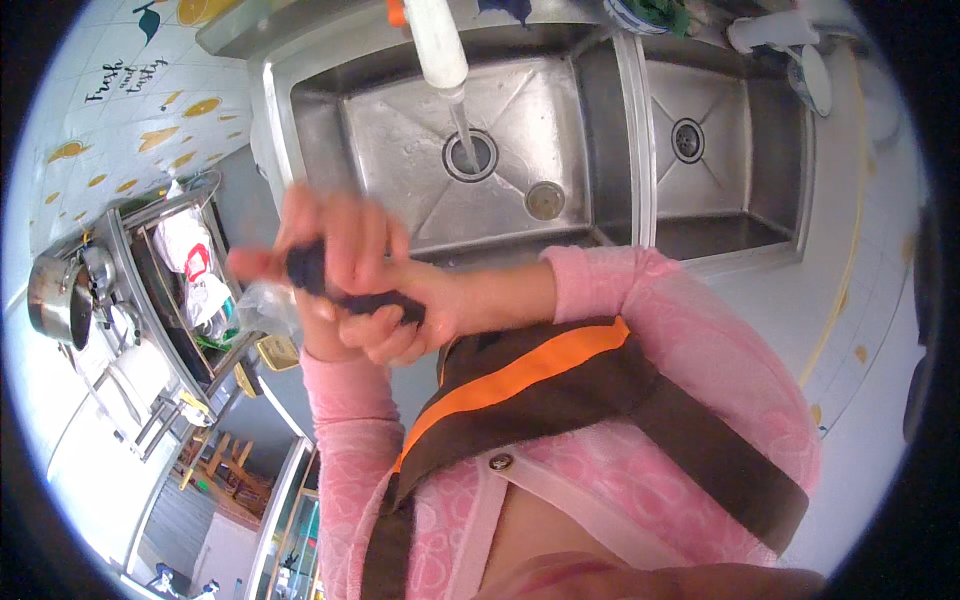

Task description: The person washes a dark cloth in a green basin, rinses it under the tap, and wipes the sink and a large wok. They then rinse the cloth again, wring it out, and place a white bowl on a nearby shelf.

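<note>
Both hands are together at the near left edge of the large stainless-steel sink basin (405, 187), blurred by motion. A dark, soft-looking item (306, 268), perhaps cloth or a band, lies between them; its exact kind cannot be told. My left hand (352, 232) has its fingers curled over this item, and its thumb sticks out to the left. From the right comes my right hand (405, 315), its fingers bent around the item's lower part near the left wrist. Beyond them, water runs from a white faucet (439, 49) into the drain (470, 155).
A smaller sink basin (705, 180) adjoins on the right. A round metal disc (544, 200) lies in the large basin. Leafy greens (664, 15) sit in a bowl at the back. Left are a metal pot (60, 300), a rack with plastic bags (195, 262) and a yellow item (277, 351).
</note>
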`<state>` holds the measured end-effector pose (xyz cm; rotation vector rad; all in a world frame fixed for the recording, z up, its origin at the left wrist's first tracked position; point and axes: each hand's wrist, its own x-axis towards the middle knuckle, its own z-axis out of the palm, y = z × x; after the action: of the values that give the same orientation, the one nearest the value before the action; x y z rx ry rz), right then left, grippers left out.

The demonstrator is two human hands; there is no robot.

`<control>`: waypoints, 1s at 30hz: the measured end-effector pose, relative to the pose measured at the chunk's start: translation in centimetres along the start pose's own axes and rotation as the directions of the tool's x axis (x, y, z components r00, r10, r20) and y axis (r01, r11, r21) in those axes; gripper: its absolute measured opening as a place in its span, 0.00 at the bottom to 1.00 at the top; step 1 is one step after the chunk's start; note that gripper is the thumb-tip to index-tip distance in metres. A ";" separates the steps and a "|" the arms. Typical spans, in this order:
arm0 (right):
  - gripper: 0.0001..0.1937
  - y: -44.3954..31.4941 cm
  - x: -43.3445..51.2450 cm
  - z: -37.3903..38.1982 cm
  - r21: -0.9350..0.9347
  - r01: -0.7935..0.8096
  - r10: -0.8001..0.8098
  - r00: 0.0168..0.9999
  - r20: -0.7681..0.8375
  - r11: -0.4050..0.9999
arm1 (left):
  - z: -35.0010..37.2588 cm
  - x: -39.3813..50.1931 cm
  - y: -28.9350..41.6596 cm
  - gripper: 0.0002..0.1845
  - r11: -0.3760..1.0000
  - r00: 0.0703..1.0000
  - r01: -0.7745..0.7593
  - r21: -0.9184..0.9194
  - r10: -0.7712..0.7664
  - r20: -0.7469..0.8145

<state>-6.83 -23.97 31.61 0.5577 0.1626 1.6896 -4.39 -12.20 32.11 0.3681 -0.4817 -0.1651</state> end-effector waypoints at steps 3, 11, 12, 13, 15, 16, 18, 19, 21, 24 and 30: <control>0.17 0.6 1.2 1.6 -0.134 -0.116 0.151 0.944 0.293 0.984 | 0.6 2.3 1.3 0.22 0.977 0.828 -0.055 -0.207 0.160 0.538; 0.17 0.5 -2.3 0.1 -0.496 -0.307 0.053 0.886 -0.461 0.813 | 2.3 -4.1 0.0 0.15 0.969 0.895 0.168 -0.182 -0.227 -0.384; 0.15 0.4 -2.6 -0.4 -0.484 -0.301 0.023 0.866 -0.499 0.822 | 2.4 -4.4 -0.4 0.15 0.964 0.831 0.213 -0.158 -0.263 -0.491; 0.14 0.3 -3.0 -1.0 -0.494 -0.306 -0.018 0.836 -0.548 0.814 | 2.3 -4.6 -0.7 0.15 0.955 0.786 0.280 -0.102 -0.289 -0.547; 0.12 0.2 -3.5 -2.3 -0.508 -0.334 -0.068 0.781 -0.621 0.794 | 1.9 -4.6 -1.3 0.15 0.916 0.657 0.402 -0.011 -0.297 -0.693; 0.11 0.1 -3.8 -3.1 -0.499 -0.337 -0.095 0.748 -0.657 0.799 | 1.7 -4.6 -1.7 0.15 0.864 0.583 0.498 0.073 -0.271 -0.766; 0.12 -0.2 -4.3 -4.6 -0.566 -0.282 -0.220 0.719 -0.659 0.775 | 0.8 -5.0 -2.9 0.16 0.807 0.460 0.579 0.117 -0.204 -0.864; 0.13 -0.3 -4.4 -5.5 -0.602 -0.255 -0.280 0.705 -0.651 0.756 | 0.1 -5.4 -3.5 0.16 0.785 0.425 0.605 0.134 -0.176 -0.888; 0.13 -0.6 -4.9 -7.3 -0.643 -0.227 -0.358 0.674 -0.646 0.732 | -1.4 -6.4 -4.7 0.17 0.710 0.390 0.675 0.200 -0.114 -0.914; 0.13 -1.0 -5.4 -10.2 -0.684 -0.261 -0.481 0.545 -0.687 0.681 | -3.9 -8.0 -6.4 0.17 0.639 0.359 0.729 0.245 -0.053 -0.932; 0.13 -2.4 -5.6 -16.0 -0.722 -0.310 -0.625 0.364 -0.691 0.618 | -7.6 -9.7 -8.6 0.15 0.486 0.317 0.819 0.305 0.060 -0.947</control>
<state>-11.36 -25.62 15.18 -1.1810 0.2619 1.4379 -9.83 -15.44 18.52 1.4307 0.7683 -0.2765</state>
